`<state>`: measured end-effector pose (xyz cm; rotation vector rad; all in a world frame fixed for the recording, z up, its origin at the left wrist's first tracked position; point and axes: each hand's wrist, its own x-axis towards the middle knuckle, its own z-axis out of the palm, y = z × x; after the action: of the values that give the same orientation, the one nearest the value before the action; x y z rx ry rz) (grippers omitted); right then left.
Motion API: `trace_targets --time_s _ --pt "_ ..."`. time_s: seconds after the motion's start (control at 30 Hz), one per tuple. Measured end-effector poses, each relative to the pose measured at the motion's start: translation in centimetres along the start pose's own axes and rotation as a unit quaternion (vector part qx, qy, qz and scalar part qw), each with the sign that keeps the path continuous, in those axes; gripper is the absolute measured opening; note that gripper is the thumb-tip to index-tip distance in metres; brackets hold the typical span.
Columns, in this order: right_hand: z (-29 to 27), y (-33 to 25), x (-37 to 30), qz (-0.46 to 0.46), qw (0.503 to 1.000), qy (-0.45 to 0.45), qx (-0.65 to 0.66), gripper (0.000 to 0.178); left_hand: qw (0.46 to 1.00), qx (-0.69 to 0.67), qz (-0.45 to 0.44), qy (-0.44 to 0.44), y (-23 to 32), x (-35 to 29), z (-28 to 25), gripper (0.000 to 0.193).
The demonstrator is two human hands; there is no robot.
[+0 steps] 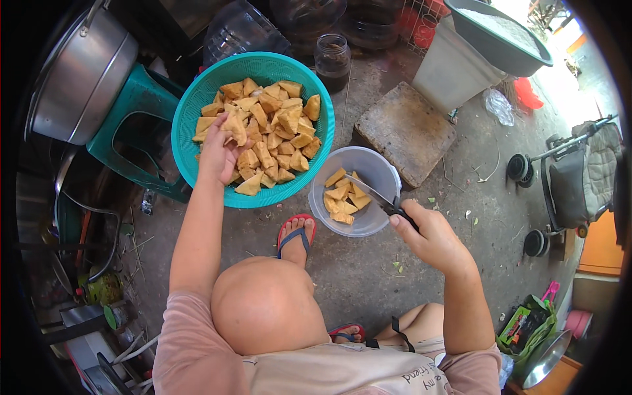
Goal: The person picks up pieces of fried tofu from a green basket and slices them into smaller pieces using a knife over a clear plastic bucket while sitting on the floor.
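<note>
Left hand [220, 148] reaching into the teal plastic colander [191, 112], fingers closed on one golden fried tofu piece [235, 128] atop the heap of fried tofu [276, 125]; right hand [431, 237] clenched around the black handle of a knife [385, 199], blade angled over the clear plastic bowl [385, 174] holding cut tofu pieces [342, 197]; colander and bowl touching, on the concrete floor [368, 270] just ahead of a red flip-flop [295, 236].
</note>
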<state>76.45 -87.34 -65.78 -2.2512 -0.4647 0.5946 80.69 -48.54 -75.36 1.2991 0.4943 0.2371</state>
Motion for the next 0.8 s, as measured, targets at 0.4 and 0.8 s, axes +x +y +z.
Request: trace_targets --time_s 0.4,0.8 --pt "0.7 -2.8 3.7 -0.044 0.995 0.050 -0.069 0.030 0.927 -0.155 -0.130 -0.317 -0.2 -6.8 7.3 0.042" --pt "0.0 -4.6 3.7 -0.048 0.978 0.027 -0.200 0.026 0.920 -0.075 -0.118 -0.365 -1.0 -7.3 8.0 0.038"
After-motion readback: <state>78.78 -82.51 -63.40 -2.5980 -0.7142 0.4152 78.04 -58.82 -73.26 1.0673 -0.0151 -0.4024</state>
